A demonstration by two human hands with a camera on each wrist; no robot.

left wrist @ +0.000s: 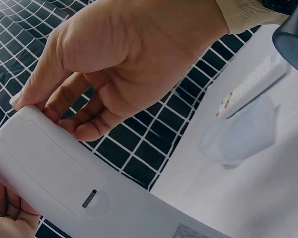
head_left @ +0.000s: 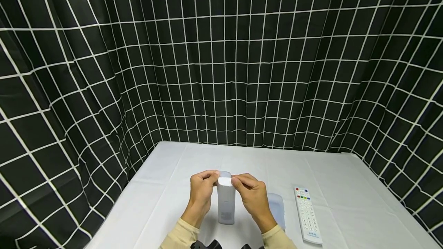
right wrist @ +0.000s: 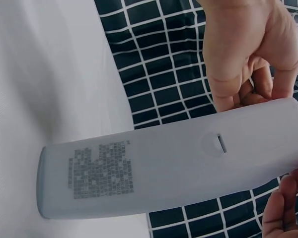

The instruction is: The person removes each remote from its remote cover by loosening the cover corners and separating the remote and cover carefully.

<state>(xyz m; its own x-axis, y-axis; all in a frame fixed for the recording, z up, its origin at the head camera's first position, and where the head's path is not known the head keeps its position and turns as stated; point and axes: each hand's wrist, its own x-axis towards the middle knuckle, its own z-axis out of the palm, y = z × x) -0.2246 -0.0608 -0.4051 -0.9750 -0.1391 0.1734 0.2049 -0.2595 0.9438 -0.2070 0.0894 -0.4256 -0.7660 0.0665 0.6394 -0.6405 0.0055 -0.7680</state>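
A pale remote control (head_left: 226, 205) stands on end in front of me, its back turned my way. A frosted cover wraps it, with a translucent flap (head_left: 225, 173) rising behind its white upper end. My left hand (head_left: 202, 191) pinches the upper left corner between thumb and fingers. On the opposite corner, the right hand (head_left: 252, 195) pinches with thumb and forefinger. The left wrist view shows the battery door (left wrist: 52, 163) and a small slot. A printed label (right wrist: 102, 169) marks the lower back in the right wrist view. The button side is hidden.
To the right of my right hand lies an empty translucent sleeve (head_left: 277, 207). Beyond it a white remote (head_left: 307, 214) rests buttons up. Both are on the white-covered table (head_left: 194, 156), with a black grid-patterned curtain (head_left: 225, 57) around its far sides.
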